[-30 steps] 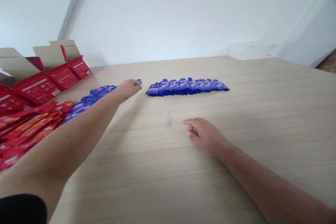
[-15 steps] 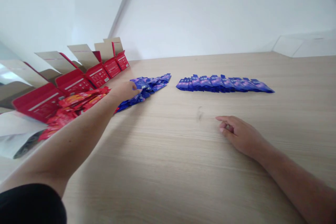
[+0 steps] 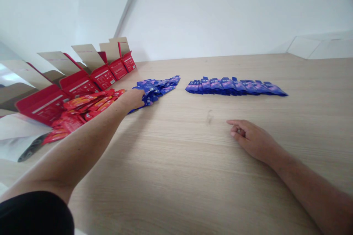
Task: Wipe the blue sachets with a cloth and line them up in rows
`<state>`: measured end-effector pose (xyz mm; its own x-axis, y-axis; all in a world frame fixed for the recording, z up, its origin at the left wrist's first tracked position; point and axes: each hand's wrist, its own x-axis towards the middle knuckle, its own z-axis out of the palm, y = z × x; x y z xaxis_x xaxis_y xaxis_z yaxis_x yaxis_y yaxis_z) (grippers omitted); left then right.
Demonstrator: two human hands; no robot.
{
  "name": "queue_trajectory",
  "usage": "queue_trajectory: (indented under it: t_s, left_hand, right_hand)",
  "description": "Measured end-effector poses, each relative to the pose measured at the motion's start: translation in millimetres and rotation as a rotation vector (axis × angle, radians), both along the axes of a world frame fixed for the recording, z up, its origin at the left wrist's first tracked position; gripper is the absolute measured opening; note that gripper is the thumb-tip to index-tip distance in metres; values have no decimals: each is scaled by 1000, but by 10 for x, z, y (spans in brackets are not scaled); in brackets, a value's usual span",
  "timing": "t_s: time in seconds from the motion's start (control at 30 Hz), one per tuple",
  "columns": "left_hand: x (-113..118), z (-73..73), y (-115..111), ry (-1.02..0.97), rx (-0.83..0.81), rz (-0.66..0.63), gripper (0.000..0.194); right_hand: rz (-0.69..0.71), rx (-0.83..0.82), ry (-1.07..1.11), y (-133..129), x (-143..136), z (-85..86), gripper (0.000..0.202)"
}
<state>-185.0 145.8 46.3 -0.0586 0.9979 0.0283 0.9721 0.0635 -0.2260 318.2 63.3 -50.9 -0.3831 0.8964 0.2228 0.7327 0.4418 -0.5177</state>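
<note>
My left hand (image 3: 134, 100) reaches into the near-left part of a loose heap of blue-purple sachets (image 3: 157, 88). Its fingers bend down among them, and their tips are hidden, so a grip cannot be made out. To the right of that heap lies a row of overlapping blue-purple sachets (image 3: 234, 87), spread out like a fan. My right hand (image 3: 251, 137) rests on the table in front of this row, apart from it. The index finger points left, the other fingers curl loosely near the thumb, and nothing shows in the hand.
Red sachets (image 3: 82, 112) lie piled beside and partly behind my left forearm. Several red cardboard boxes (image 3: 79, 86) with raised flaps stand in a slanting line on the left. A white object (image 3: 311, 47) stands at the back right of the wooden table (image 3: 176, 161), by the wall.
My left hand has shifted slightly down and left at the blue heap, and its fingers have curled out of sight. My right hand and the fanned row stay put.
</note>
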Motion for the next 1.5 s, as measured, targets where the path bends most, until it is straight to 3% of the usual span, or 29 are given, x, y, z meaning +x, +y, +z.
queue_trajectory:
  t_s: [0.23, 0.33, 0.47, 0.6, 0.67, 0.73, 0.93, 1.07, 1.23, 1.33, 1.4, 1.5]
  left_hand:
    - [151, 52, -290, 162, 194, 30, 37]
    - [249, 51, -469, 177, 269, -33, 37]
    - [480, -64, -718, 82, 405, -371, 31]
    - [757, -276, -901, -59, 336, -833, 27]
    - [850, -361, -940, -99, 319, -964, 25]
    - [909, -406, -963, -114, 333, -1008, 22]
    - [1151, -362, -1229, 42, 269, -888, 21]
    - [1356, -372, -1380, -122, 111, -782, 27]
    - [1402, -389, -1186, -226, 30, -417, 55]
    - [1420, -355, -1038, -250, -158, -240, 68]
    - [1445, -324, -974, -276, -264, -165, 70]
    - [1457, -272, -921, -274, -317, -174, 58]
  right_hand:
    - [10, -1, -8, 19, 14, -17, 41]
    - [9, 6, -4, 15, 14, -6, 41]
    - [8, 11, -5, 6, 6, 14, 40]
    - [4, 6, -5, -7, -5, 48, 40]
    - [3, 4, 1, -14, -7, 68, 40]
    - [0, 3, 9, -20, -6, 85, 40]
    - [6, 2, 18, -19, -9, 90, 41]
    - [16, 3, 20, -21, -14, 91, 41]
    - [14, -13, 15, -26, -19, 112, 41]
    - [19, -14, 20, -31, -31, 120, 41]
    - [16, -10, 24, -36, -40, 123, 41]
    - [16, -6, 29, -43, -45, 120, 40]
